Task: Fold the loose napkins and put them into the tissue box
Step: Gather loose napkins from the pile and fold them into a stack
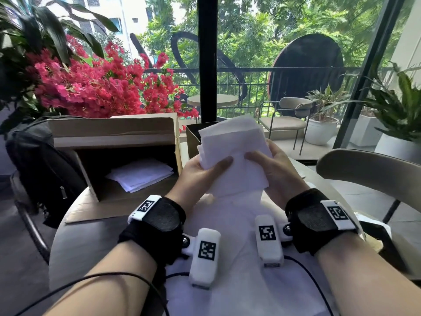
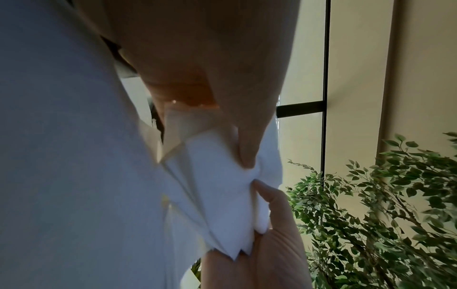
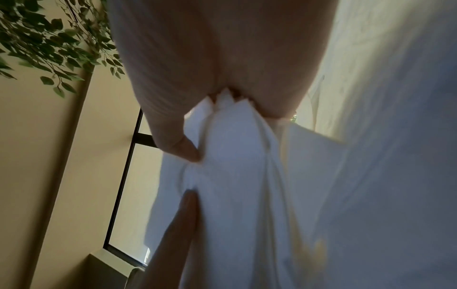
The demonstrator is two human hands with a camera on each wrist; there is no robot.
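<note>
A stack of white napkins [image 1: 232, 142] is lifted above the table, partly folded, with one side in each hand. My left hand [image 1: 205, 172] pinches its left edge with the thumb on top. My right hand [image 1: 268, 163] grips its right edge, thumb pointing left across the paper. The left wrist view shows the layered napkin edges [image 2: 215, 185] pinched in my left hand [image 2: 252, 174]. In the right wrist view the napkins [image 3: 235, 156] hang from my right hand [image 3: 193, 172]. A small brown box [image 1: 192, 137] stands just behind the stack, mostly hidden by it.
An open cardboard box [image 1: 114, 137] lies on its side at the left with flat white sheets [image 1: 139, 174] inside. More white paper [image 1: 227, 236] covers the round table [image 1: 75, 247] under my wrists. A black backpack [image 1: 41, 160] sits far left, a chair back [image 1: 369, 167] at the right.
</note>
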